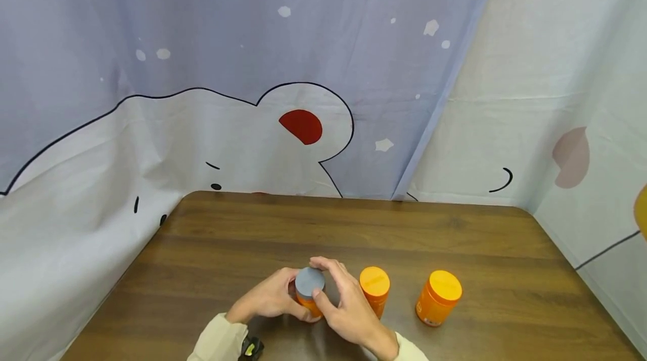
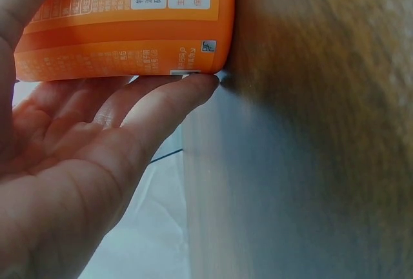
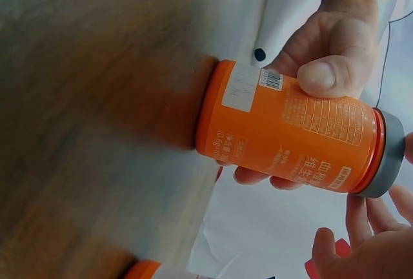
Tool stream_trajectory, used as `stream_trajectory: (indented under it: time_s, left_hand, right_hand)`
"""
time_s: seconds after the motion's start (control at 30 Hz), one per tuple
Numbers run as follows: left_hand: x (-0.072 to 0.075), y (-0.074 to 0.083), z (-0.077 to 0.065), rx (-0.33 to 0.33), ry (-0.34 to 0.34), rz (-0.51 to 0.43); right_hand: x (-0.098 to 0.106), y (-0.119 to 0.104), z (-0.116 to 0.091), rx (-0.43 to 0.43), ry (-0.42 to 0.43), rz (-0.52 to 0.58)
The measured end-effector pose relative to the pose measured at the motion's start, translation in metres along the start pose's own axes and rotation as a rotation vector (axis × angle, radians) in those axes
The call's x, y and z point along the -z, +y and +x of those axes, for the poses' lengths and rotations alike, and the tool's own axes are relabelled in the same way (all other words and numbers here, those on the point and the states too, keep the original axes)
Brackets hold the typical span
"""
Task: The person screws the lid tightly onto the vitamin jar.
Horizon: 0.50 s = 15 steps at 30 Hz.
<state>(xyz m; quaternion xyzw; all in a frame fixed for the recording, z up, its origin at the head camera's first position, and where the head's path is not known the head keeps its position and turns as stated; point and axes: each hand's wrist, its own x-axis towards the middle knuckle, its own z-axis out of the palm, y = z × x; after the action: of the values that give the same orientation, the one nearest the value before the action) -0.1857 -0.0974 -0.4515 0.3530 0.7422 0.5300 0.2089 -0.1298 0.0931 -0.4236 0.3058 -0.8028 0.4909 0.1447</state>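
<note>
An orange jar (image 1: 312, 307) with a grey lid (image 1: 309, 282) stands upright on the wooden table. My left hand (image 1: 275, 296) grips its body from the left side; in the right wrist view the thumb lies along the printed label (image 3: 329, 121), with other fingers showing behind the jar. From the right, my right hand (image 1: 349, 307) holds the grey lid between thumb and fingers, and its fingertips meet the lid's rim in the right wrist view. Left wrist view: the orange wall (image 2: 116, 40) of the jar rests against my left fingers, its base at the tabletop.
Just right of my right hand is an orange jar with a yellow-orange lid (image 1: 374, 280), partly hidden by that hand. Farther right stands another such jar (image 1: 436, 305). The brown wooden table (image 1: 303, 226) reaches back to a patterned curtain (image 1: 227, 142). A dark watch (image 1: 251, 348) sits at my left cuff.
</note>
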Motion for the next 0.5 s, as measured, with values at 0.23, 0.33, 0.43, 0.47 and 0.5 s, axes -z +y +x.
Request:
stream_trajectory:
  time_s: [0.23, 0.33, 0.43, 0.47, 0.5]
  left_hand:
    - [-0.0008, 0.0008, 0.0002, 0.0, 0.003, 0.001]
    - [-0.0005, 0.0015, 0.0008, -0.007, 0.008, -0.001]
    - [-0.0003, 0.0015, 0.0008, -0.007, 0.009, 0.006]
    - [-0.0004, 0.0014, 0.0008, -0.006, 0.009, 0.01]
    - [-0.0004, 0.0012, 0.0007, -0.005, 0.008, 0.012]
  right_hand:
    - [-0.0015, 0.0008, -0.0013, -0.048, 0.031, -0.028]
    - [-0.0027, 0.0001, -0.0007, -0.082, 0.051, -0.036]
    - [-0.0042, -0.0003, -0.0011, -0.111, 0.073, -0.052]
    - [-0.0045, -0.0005, -0.0013, -0.121, 0.078, -0.058]
    - [-0.0048, -0.0006, -0.0016, -0.128, 0.083, -0.065]
